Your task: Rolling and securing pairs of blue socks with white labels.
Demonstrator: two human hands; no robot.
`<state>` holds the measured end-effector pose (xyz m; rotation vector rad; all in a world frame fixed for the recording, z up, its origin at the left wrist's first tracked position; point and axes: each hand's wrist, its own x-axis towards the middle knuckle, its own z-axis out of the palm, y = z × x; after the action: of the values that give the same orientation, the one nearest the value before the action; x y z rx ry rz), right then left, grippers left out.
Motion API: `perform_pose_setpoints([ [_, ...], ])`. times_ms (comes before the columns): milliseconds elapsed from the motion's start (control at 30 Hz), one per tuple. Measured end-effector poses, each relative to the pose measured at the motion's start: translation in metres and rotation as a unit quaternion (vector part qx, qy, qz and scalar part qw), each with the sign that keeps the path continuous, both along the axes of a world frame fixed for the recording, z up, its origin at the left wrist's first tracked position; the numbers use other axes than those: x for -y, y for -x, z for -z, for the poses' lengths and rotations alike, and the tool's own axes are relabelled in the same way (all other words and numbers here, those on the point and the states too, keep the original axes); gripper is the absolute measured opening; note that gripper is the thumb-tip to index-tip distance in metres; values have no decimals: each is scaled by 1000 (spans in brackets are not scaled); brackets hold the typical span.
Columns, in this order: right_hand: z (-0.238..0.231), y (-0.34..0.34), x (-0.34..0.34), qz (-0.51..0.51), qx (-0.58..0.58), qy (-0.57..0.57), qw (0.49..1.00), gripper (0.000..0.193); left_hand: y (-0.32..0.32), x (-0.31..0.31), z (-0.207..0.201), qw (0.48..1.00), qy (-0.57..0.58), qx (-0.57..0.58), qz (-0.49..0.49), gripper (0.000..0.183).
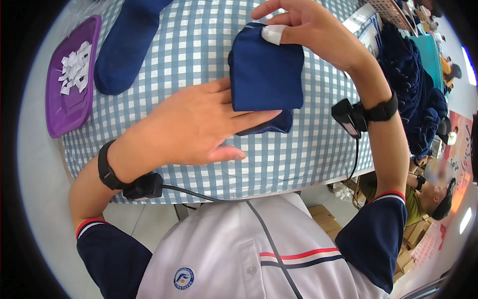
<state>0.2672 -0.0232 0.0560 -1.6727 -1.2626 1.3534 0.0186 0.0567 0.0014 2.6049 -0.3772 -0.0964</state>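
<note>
Beneath everything, a blue-and-white gingham tablecloth (194,65) over the worktop. By the right edge, a heap of navy textiles (398,65). Along the left edge, a purple tray (64,117). Just inside it, reaching the far edge, a navy sock (127,55). Around mid-worktop, toward the far edge, folded navy fabric (269,74), probably another sock: best kept square, side edges aligned, creases smoothed outward. Left hand (184,124): fingers spread, some under the upper layer, forefinger across the lower flap; ideally withdrawn flat. Right hand (318,35): thumb against the fabric's far rim, any pinch from behind impossible to make out. In the tray, paper slips (77,67). Smallest, a white thumb cover (273,35).
</note>
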Motion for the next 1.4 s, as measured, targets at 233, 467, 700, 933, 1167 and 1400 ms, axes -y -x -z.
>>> perform_pose_setpoints([
  [233, -3, 7, -2, 38, 11, 44, 998, 36, -1, 0, -2, 1000, -2, -22, 0, 92],
  [467, -4, 23, 0, 57, 61, 46, 995, 34, 0, 0, 3, 1000, 3, -10, -2, 94],
  [700, 29, 9, 9, -284, 343, -437, 782, 58, 2, 6, -4, 999, -30, -26, 5, 97],
  [933, 57, 10, 17, -312, 433, -328, 779, 60, 14, 41, 2, 995, 10, 2, 99, 94],
  [1167, 68, 6, 12, -325, 462, -285, 774, 63, -11, 7, -24, 990, 51, 36, 123, 81],
  [1400, 51, 3, -9, -180, 16, -294, 939, 60, -31, -25, -1, 972, -205, 65, 96, 88],
])
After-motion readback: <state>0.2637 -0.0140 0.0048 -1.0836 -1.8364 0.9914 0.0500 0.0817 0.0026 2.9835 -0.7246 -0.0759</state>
